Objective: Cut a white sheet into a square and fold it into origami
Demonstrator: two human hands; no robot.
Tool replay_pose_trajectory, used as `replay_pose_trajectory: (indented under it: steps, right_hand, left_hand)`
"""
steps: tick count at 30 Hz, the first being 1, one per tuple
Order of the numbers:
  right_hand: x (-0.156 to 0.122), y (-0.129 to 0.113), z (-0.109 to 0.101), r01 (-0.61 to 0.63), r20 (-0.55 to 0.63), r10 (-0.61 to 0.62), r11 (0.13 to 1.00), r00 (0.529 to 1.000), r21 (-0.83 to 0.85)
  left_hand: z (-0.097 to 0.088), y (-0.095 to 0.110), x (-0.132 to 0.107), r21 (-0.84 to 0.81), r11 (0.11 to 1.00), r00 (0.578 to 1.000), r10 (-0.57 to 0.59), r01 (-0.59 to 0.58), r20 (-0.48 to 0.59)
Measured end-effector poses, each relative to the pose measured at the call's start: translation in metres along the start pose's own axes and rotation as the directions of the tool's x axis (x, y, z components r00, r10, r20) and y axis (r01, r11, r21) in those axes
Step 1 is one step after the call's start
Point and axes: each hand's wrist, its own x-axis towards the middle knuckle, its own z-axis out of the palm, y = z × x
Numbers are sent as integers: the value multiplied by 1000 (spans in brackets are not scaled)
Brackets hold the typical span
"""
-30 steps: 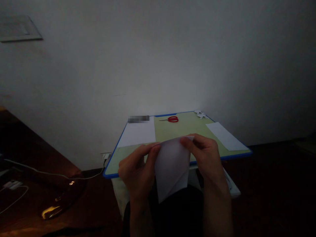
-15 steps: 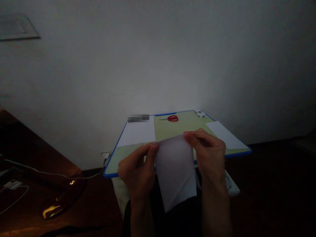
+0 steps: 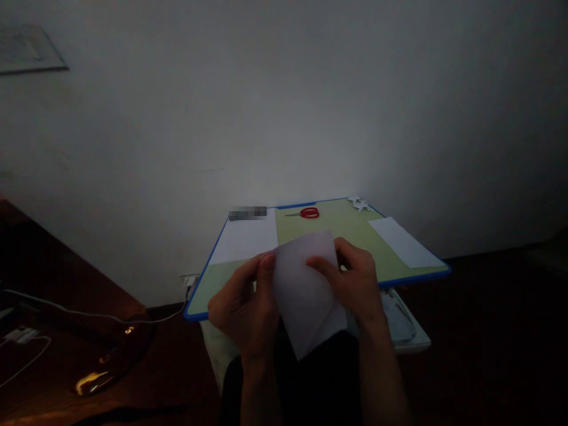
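Between my hands a folded sheet of white paper hangs in the air in front of the table's near edge, a diagonal fold line and a pointed lower corner showing. My left hand pinches its upper left corner between thumb and fingers. With the thumb on the front face and the fingers behind, my right hand grips the paper's right side. Beyond it, red-handled scissors lie on the green tabletop, their blades pointing left.
White sheets lie flat at the table's left and right. Small white paper cutouts are at the far right corner. A blurred dark object sits at the far left. A cable runs to a wall socket.
My right hand has slid from the paper's top right corner down its right side and turned, its thumb now on the front. The paper has risen slightly; my left hand keeps its pinch.
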Motion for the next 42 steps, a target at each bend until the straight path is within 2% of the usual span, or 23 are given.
replay_pose_trajectory:
  steps: [3, 5, 13, 19, 25, 32, 38, 42]
  right_hand:
    - [3, 2, 2, 152, -71, -158, 985, 985, -82]
    - [4, 3, 1, 203, -75, -210, 975, 975, -94]
    - [6, 3, -1, 251, -85, -262, 961, 961, -115]
    - [6, -1, 1, 225, -172, -233, 972, 957, -68]
    - [1, 3, 4, 174, -343, -176, 984, 923, -37]
    - [3, 9, -3, 138, -292, -169, 983, 941, -123]
    - [4, 10, -5, 105, -210, -110, 994, 972, -33]
    - [4, 10, -3, 62, -337, -69, 998, 939, -32]
  left_hand:
    - [-1, -3, -1, 1, 1000, 1000, -11, 11, -9]
    - [-2, -4, -1, -1, 1000, 1000, -18, 18, -13]
    - [-3, -4, -2, 28, 1000, 1000, 0, 0, 1]
    - [-1, -4, -3, -11, 1000, 999, -25, 24, -20]
    - [0, -3, -4, -31, 999, 1000, -21, 20, -16]
    - [1, -4, -6, -65, 997, 999, -32, 34, 30]
    - [3, 0, -3, -26, 1000, 996, -8, 10, 84]
    - [2, 3, -1, -58, 998, 986, 44, -36, 160]
